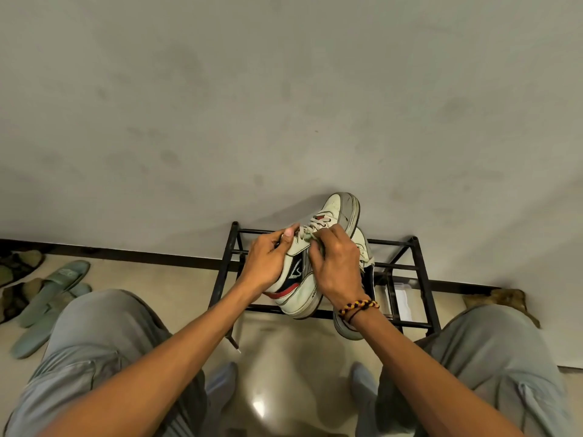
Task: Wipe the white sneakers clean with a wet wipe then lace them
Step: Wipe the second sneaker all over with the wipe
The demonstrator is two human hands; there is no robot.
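Mostly hidden: second sneaker sits behind the right hand w/ only toe & heel showing. Left to right: green slippers on the tiled floor by the wall, partly cut off at frame edge. Left hand grips the side of the front sneaker, fingers curled round it; right hand's grip pinches the lace near the top eyelets. Both sneakers rest on a black metal rack; a pale box inside it is hard to make out.
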